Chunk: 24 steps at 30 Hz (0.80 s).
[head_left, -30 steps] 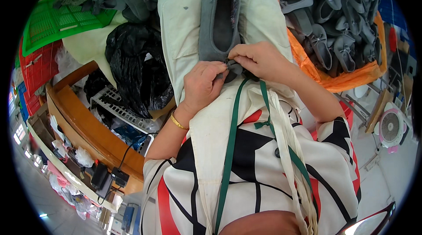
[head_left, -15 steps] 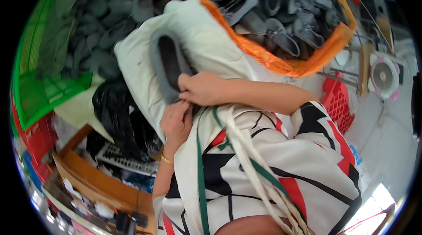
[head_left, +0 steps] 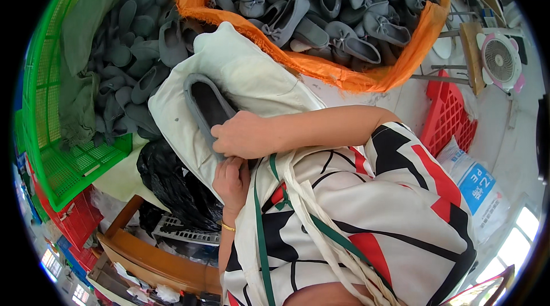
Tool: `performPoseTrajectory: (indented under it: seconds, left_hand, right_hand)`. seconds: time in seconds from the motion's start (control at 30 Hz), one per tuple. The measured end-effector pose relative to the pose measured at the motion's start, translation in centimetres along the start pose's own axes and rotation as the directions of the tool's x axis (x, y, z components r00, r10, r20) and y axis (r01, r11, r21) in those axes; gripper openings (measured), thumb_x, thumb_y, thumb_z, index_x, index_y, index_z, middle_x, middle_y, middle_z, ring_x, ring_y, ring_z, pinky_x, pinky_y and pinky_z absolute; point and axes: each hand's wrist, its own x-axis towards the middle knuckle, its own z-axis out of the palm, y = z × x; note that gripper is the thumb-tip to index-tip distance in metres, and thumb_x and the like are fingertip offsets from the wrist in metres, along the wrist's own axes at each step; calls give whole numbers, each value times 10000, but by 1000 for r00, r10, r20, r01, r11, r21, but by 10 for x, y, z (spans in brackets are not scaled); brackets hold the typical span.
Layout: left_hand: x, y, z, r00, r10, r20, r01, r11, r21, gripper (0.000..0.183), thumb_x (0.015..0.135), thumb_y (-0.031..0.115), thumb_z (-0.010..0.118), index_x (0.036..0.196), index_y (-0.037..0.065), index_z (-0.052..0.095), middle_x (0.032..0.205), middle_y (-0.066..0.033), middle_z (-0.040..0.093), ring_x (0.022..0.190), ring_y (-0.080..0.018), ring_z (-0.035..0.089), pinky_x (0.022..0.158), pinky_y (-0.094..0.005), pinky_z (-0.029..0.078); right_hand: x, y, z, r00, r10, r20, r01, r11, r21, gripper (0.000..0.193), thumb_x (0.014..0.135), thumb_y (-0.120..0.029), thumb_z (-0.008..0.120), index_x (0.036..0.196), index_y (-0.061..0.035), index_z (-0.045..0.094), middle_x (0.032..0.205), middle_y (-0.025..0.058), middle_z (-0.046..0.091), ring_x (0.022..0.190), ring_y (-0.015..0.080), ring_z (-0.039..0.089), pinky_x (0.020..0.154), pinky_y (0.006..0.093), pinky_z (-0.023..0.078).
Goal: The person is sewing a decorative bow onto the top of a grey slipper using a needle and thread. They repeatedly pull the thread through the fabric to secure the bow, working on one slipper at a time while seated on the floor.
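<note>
A grey slip-on shoe (head_left: 197, 100) lies on a white cloth-covered cushion (head_left: 252, 65) over my lap, its dark opening facing up. My left hand (head_left: 231, 179) is closed on the shoe's near end from below. Just above it, my right hand (head_left: 246, 134) is bent over the same end, fingers curled together and touching the shoe. Whatever those right fingers pinch is hidden behind the hand. The two hands almost touch, and they cover the near end of the shoe.
A green basket (head_left: 48, 134) of plain grey shoes stands left. Ahead, an orange sack (head_left: 344, 81) holds grey shoes with bows. A black plastic bag (head_left: 172, 180) and a wooden drawer (head_left: 154, 260) are at lower left; a red crate (head_left: 447, 117) and fan (head_left: 500, 61) are right.
My right hand has come down over the shoe's near end, its fingers now curled closer to it. My left hand stays at that end. The whole view has shifted slightly.
</note>
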Motion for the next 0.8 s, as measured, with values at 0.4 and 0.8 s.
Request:
performPoseTrajectory:
  seconds: [0.4,0.8]
  left_hand:
    - [-14,-13,4,982,-182,54,189,952,-240,239,710,-35,750,919,27,652,969,-136,697,839,-330,667,732,-403,534]
    - [-8,-5,7,996,-76,-44,73,996,-50,222,783,6,780,968,42,663,939,-111,716,795,-284,666,697,-352,538]
  right_hand:
    - [-56,-37,-23,810,-256,-528,387,909,154,110,771,-135,640,824,-94,552,738,50,489,645,224,587,470,338,467]
    - [-174,-13,-111,400,-58,-915,194,981,23,220,936,-140,617,984,72,658,856,160,623,678,213,605,544,310,485]
